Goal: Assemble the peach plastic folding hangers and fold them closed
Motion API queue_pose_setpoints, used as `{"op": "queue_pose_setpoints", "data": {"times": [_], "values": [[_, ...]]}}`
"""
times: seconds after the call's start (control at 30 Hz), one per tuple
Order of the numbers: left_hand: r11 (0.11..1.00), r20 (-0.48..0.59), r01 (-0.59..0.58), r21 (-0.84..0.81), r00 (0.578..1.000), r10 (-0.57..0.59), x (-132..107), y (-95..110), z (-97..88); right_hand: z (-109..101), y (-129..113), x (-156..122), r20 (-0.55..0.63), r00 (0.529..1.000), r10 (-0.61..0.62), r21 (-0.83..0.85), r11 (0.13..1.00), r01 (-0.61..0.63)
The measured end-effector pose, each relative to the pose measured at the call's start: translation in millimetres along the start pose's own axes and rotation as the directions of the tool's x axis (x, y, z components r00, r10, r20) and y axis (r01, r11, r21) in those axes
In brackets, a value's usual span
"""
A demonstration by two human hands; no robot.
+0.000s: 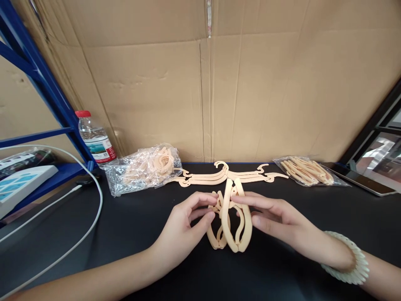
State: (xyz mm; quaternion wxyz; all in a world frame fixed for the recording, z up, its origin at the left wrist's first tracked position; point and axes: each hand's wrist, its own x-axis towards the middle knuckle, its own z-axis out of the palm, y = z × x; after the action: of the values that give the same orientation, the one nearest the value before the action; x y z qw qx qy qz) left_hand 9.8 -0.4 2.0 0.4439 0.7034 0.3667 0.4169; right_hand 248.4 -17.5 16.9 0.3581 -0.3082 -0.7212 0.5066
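Two beige folding hangers, both folded into narrow loops, stand side by side between my hands above the black table. My left hand [184, 230] pinches the upper part of the smaller-looking folded hanger [212, 235] with thumb and fingers. The other folded hanger [247, 228] is nearer to me, overlapping the first one. My right hand [286, 219] grips it, index finger across its top and thumb on its right side. Behind them an unfolded hanger [208, 179] lies spread along the table's back, hook pointing away.
At the back left, a clear plastic bag [140, 171] holds folded beige hangers, beside a water bottle [100, 144]. Another bag of hangers [305, 170] lies back right, next to a phone-like slab [360, 179]. A white cable [99, 200] loops at left. Cardboard [266, 92] walls the back.
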Motion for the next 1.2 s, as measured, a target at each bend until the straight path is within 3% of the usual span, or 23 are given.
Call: {"op": "queue_pose_setpoints", "data": {"times": [0.07, 0.17, 0.23, 0.33, 0.53, 0.77, 0.87, 1.03, 1.2], "values": [[0.975, 0.026, -0.119, 0.186, 0.993, 0.117, -1, 0, -3.8, -5, 5, 3, -0.107, 0.993, 0.058, -0.032, 0.998, -0.061], [0.848, 0.228, -0.305, 0.432, 0.947, 0.225, -7, -1, -8.0, -12, 17, 5, -0.193, 0.977, 0.096, -0.197, 0.971, -0.134], [0.772, 0.366, -0.394, 0.499, 0.903, 0.224, -12, -2, -8.7, -15, 24, 4, -0.171, 0.984, 0.057, -0.370, 0.922, -0.117], [0.730, 0.454, -0.431, 0.531, 0.872, 0.185, -17, -3, -7.7, -14, 26, 1, -0.103, 0.995, -0.007, -0.593, 0.803, -0.056], [0.728, 0.457, -0.430, 0.534, 0.871, 0.179, -12, -6, -8.4, -10, 22, -1, 0.001, 1.000, 0.029, -0.783, 0.622, -0.017], [0.704, 0.456, -0.410, 0.580, 0.879, 0.136, -7, -9, -13.3, -12, 23, 0, -0.018, 1.000, -0.017, -0.819, 0.573, -0.005], [0.698, 0.417, -0.425, 0.577, 0.888, 0.195, -6, -9, -15.1, -27, 26, 3, -0.083, 0.992, -0.092, -0.833, 0.553, -0.018], [0.693, 0.285, -0.455, 0.559, 0.890, 0.355, 0, -13, -19.6, -70, 40, 9, -0.203, 0.959, -0.196, -0.885, 0.456, -0.094], [0.650, 0.315, -0.476, 0.592, 0.879, 0.357, 9, -21, -27.3, -94, 56, 8, -0.204, 0.944, -0.260, -0.923, 0.373, -0.097]]}}
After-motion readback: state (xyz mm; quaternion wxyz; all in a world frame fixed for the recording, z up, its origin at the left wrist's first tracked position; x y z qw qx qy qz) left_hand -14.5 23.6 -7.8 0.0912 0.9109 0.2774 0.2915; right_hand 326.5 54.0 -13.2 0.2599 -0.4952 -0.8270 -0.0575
